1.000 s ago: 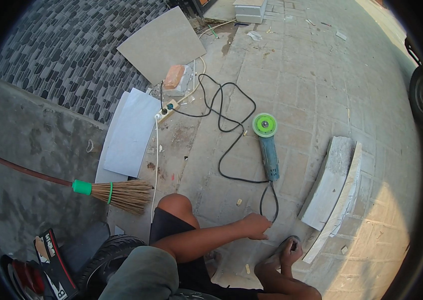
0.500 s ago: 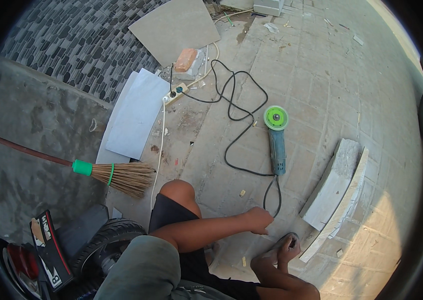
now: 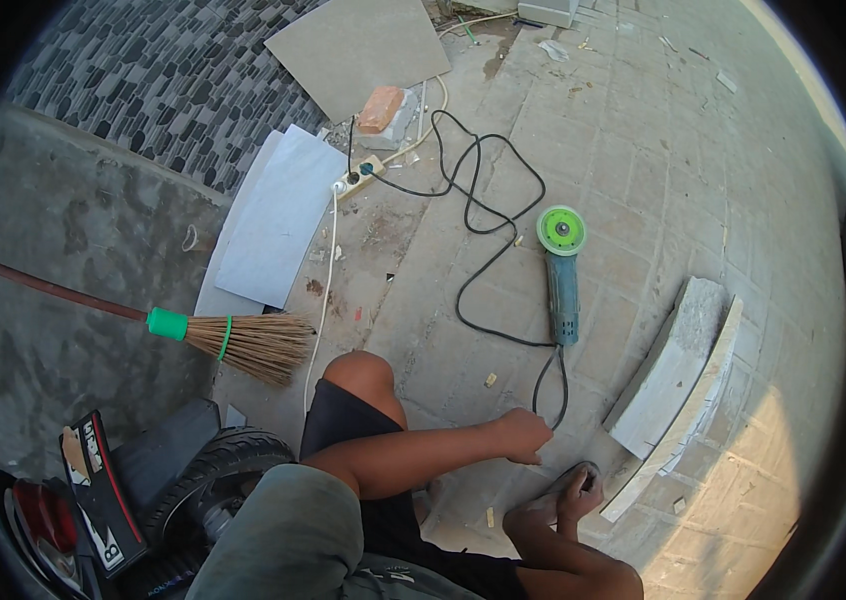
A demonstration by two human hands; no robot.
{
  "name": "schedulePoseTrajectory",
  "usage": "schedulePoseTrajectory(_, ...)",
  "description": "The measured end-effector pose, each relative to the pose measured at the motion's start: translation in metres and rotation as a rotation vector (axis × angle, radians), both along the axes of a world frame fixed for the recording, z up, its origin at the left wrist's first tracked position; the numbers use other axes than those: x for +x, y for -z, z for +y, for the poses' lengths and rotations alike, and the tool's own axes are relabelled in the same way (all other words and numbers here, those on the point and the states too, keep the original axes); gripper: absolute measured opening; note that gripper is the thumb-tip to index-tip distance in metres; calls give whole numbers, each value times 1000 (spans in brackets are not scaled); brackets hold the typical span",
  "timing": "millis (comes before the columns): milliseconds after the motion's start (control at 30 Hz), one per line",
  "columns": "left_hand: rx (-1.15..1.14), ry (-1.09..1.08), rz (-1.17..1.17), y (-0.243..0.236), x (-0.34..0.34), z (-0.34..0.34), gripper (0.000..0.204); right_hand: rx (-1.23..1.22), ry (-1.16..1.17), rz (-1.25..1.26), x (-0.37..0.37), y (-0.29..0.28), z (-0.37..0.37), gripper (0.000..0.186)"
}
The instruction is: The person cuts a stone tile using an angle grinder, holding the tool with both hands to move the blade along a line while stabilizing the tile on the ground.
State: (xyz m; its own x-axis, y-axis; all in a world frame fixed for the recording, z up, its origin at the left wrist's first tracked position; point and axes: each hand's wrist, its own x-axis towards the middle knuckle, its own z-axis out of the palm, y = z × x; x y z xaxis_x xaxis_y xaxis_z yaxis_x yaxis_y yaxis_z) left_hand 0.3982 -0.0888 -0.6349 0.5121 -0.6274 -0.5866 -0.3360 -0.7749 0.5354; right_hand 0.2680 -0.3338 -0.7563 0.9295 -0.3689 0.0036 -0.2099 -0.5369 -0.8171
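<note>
My left hand [image 3: 525, 437] is closed, knuckles up, in front of the lower bend of a black power cable [image 3: 564, 397]; what its fingers hold, if anything, is hidden. This cable loops out of the tail of an angle grinder [image 3: 563, 285], which lies on the paving with its bright green disc [image 3: 561, 231] pointing away from me. Lower and to the right, my right hand [image 3: 580, 487] is curled closed close to my folded leg and foot. Its inner side is in shadow, so I cannot make out its contents.
At left lies a stick broom [image 3: 248, 343] with a green collar, near a motorbike wheel [image 3: 228, 470]. A power strip [image 3: 358, 177] sits beside white sheets [image 3: 278, 225] and a brick [image 3: 381, 108]. Pale slabs [image 3: 671, 365] lie at right. A tile [image 3: 358, 50] leans at the back.
The whole view has shifted slightly, so the floor things appear a little up and to the right. Both hands and the grinder otherwise keep nearly the same places.
</note>
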Motion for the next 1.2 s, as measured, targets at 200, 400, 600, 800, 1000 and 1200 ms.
schedulePoseTrajectory(200,-44,0,26,5,15,-11,50,16,20,-13,12,0,-13,13)
schedulePoseTrajectory(400,-3,-60,70,-10,11,-6,58,-21,70,-20,23,-15,-15,10)
schedulePoseTrajectory(600,13,-16,93,-12,5,-21,58,-6,27,4,12,-21,-26,10)
schedulePoseTrajectory(800,9,38,89,-15,7,-12,56,-8,77,-75,10,-17,-8,10)
schedulePoseTrajectory(1000,-6,62,73,-17,25,-9,55,-8,71,13,26,-22,0,10)
schedulePoseTrajectory(1200,-105,111,55,-15,15,-44,51,-12,63,62,15,-19,-28,16)
